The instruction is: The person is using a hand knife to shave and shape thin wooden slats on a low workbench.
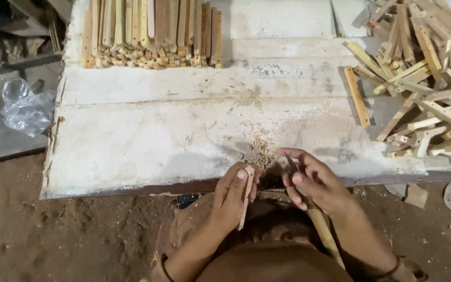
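Fingers of my left hand (232, 194) wrap a short pale wooden strip (246, 197) at the near edge of the whitewashed plank board (147, 141); my right hand (311, 180) grips a dark-bladed, wooden-handled knife (309, 206) beside it, over loose wood shavings (259, 149).

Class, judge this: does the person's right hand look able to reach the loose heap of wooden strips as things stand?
Probably yes: the heap of wooden strips lies uncovered on that side, but the right hand already grips a tool.

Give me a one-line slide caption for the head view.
Left hand grips a wooden strip, right hand a tool, at a whitewashed board between stacked sticks and loose sticks.
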